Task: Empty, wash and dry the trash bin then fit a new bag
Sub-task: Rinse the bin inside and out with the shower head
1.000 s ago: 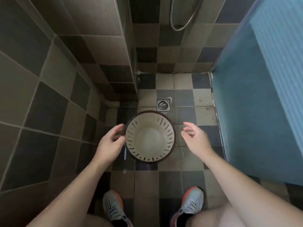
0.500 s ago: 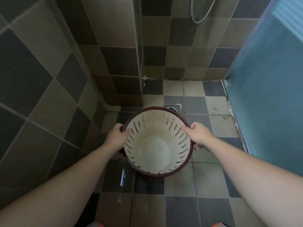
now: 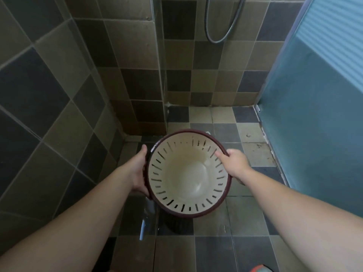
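Note:
The trash bin [image 3: 186,177] is round, cream inside with dark slots round its wall and a dark red rim. It is empty, with a wet sheen on its bottom, and I hold it above the tiled floor. My left hand [image 3: 140,169] grips the outside of its left wall, fingers under the rim. My right hand [image 3: 234,164] grips the right rim, thumb inside the bin. No bag is in view.
I stand in a tiled shower corner with checked walls [image 3: 137,85] left and ahead. A shower hose [image 3: 218,39] hangs on the back wall. A blue door panel [image 3: 314,124] closes the right side. The floor [image 3: 225,242] is wet; my shoe tip [image 3: 260,268] shows at the bottom.
Both hands closed on the bin and lifted it off the floor towards me. The drain it stood beside is now hidden behind it.

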